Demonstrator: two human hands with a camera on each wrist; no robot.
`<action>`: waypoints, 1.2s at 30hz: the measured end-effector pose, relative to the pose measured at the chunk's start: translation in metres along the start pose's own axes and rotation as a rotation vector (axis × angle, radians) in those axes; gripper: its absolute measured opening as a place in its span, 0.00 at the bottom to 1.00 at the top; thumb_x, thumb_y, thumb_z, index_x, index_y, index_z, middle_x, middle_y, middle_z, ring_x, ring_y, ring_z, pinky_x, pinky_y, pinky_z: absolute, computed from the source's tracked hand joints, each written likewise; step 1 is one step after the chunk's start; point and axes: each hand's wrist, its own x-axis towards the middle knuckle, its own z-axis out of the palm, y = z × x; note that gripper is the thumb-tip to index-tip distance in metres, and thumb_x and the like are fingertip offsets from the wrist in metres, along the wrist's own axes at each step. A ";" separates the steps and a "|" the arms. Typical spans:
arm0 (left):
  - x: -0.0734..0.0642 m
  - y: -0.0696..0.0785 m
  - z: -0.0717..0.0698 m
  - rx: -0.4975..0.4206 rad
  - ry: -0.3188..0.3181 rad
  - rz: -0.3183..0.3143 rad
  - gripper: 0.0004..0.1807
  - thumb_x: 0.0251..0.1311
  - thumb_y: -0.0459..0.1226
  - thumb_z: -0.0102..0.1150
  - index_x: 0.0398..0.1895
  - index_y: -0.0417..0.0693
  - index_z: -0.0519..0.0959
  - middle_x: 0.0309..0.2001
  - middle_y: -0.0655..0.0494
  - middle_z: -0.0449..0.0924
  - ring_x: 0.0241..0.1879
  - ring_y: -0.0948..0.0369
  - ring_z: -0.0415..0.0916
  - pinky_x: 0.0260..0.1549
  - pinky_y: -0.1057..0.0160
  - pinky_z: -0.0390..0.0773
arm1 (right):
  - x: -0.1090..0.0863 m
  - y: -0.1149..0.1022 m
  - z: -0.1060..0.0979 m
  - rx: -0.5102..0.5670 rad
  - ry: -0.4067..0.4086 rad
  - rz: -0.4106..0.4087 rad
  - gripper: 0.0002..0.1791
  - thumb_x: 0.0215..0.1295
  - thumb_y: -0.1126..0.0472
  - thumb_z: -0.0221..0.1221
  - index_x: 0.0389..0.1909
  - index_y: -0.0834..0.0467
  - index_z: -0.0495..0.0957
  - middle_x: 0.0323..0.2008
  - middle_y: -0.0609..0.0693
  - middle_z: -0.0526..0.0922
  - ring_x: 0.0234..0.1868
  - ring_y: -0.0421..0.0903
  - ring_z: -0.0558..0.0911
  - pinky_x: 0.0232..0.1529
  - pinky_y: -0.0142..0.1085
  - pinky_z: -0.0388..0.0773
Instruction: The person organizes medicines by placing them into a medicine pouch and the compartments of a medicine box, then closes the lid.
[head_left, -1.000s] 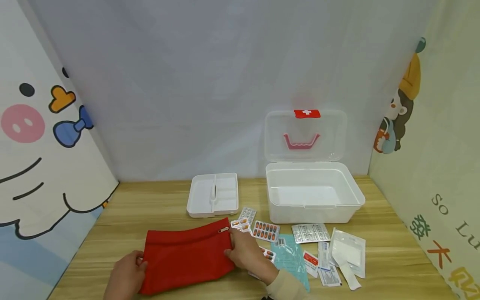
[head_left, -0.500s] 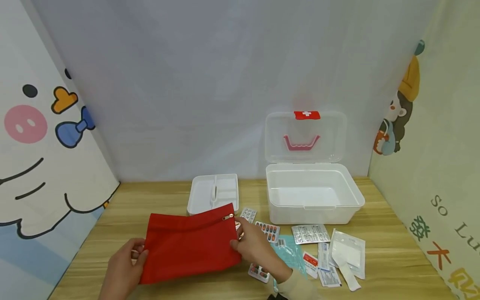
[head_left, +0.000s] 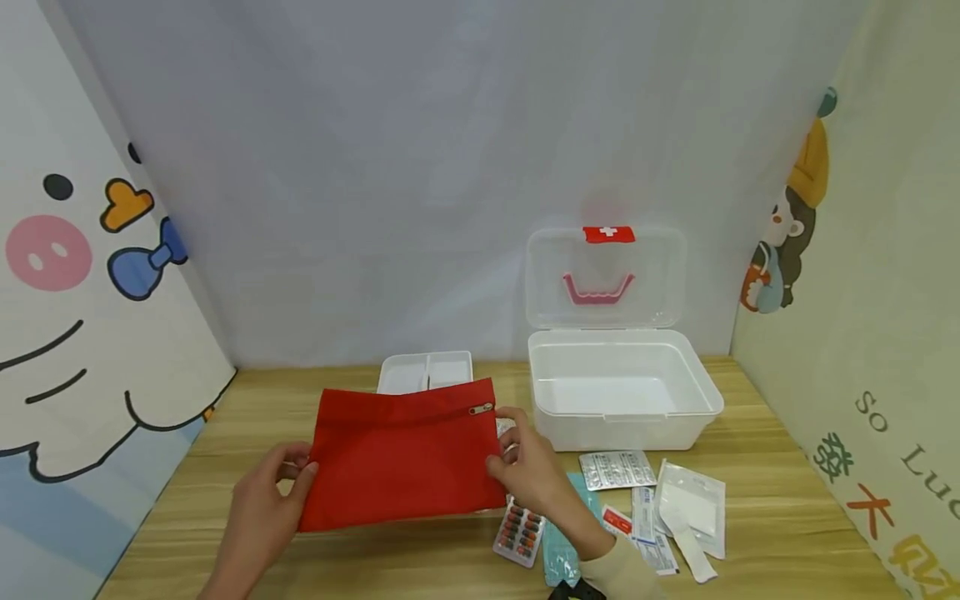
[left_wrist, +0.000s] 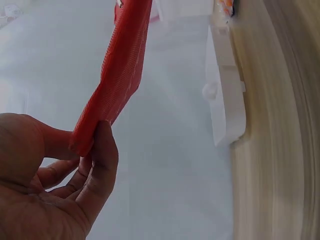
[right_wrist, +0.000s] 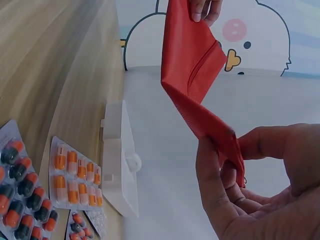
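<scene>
A flat red zippered pouch (head_left: 405, 458) hangs raised over the table, its zipper pull (head_left: 482, 409) at the upper right corner. My left hand (head_left: 266, 504) pinches its left edge between thumb and fingers, as the left wrist view also shows on the red fabric (left_wrist: 117, 65). At the other end my right hand (head_left: 532, 467) pinches the right edge. In the right wrist view the pouch (right_wrist: 192, 65) is creased across its middle. Part of the white divided tray (head_left: 424, 372) is hidden behind the pouch.
A white first-aid box (head_left: 622, 429) stands at the back right, its clear lid (head_left: 607, 283) raised. Before it lie a capsule blister pack (head_left: 519, 533), a silver blister pack (head_left: 617, 470), a teal packet (head_left: 558, 554), a gauze packet (head_left: 693, 504) and small sachets (head_left: 654, 533).
Both hands have lifted the red pouch up from the table and shifted it slightly right. It now covers more of the white tray and uncovers the capsule pack at the front.
</scene>
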 end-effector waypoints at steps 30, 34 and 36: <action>0.020 0.061 0.040 -0.597 0.132 0.099 0.08 0.60 0.26 0.61 0.43 0.36 0.78 0.42 0.54 0.79 0.40 0.78 0.80 0.26 0.74 0.79 | 0.001 0.000 -0.064 0.291 0.227 0.048 0.17 0.76 0.53 0.49 0.57 0.58 0.69 0.46 0.62 0.83 0.38 0.50 0.86 0.36 0.44 0.85; 0.020 0.065 0.049 -0.700 0.129 0.127 0.08 0.61 0.25 0.60 0.43 0.34 0.77 0.42 0.61 0.77 0.42 0.74 0.81 0.26 0.73 0.80 | 0.000 -0.001 -0.070 0.333 0.278 0.067 0.18 0.77 0.49 0.45 0.59 0.54 0.69 0.41 0.58 0.84 0.33 0.48 0.85 0.32 0.44 0.84; 0.021 0.067 0.052 -0.741 0.127 0.138 0.08 0.61 0.25 0.59 0.44 0.33 0.77 0.42 0.62 0.77 0.43 0.73 0.81 0.26 0.73 0.79 | 0.000 -0.002 -0.073 0.340 0.295 0.062 0.18 0.77 0.49 0.44 0.59 0.54 0.70 0.39 0.55 0.84 0.32 0.47 0.85 0.32 0.44 0.84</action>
